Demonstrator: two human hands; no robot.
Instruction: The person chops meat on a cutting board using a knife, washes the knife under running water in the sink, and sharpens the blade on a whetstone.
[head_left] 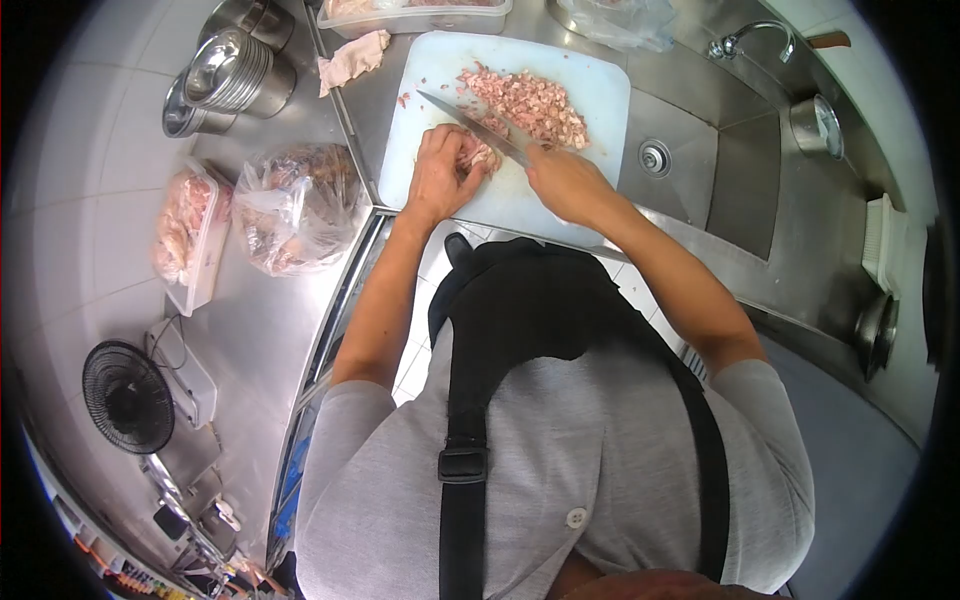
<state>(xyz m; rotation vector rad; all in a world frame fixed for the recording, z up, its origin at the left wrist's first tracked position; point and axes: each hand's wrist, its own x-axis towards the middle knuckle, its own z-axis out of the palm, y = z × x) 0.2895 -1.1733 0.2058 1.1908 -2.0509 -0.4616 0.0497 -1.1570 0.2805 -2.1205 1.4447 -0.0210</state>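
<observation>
My right hand (562, 180) is wrapped round the handle of a long kitchen knife (470, 125), its blade pointing to the upper left over the white cutting board (415, 75). My left hand (440, 175) presses a piece of raw meat (485, 158) onto the board with curled fingers, right beside the blade. Part of that meat is hidden under the fingers. Beyond the knife lies a pile of diced meat (535, 105), with a few scraps scattered to its left.
A steel sink (680, 165) with a faucet (755, 42) adjoins the board on the right. To the left are a plastic bag of meat (298, 210), a meat tub (190, 235), stacked steel containers (240, 75) and a loose pale meat piece (355, 62). Another tub (415, 20) stands behind the board.
</observation>
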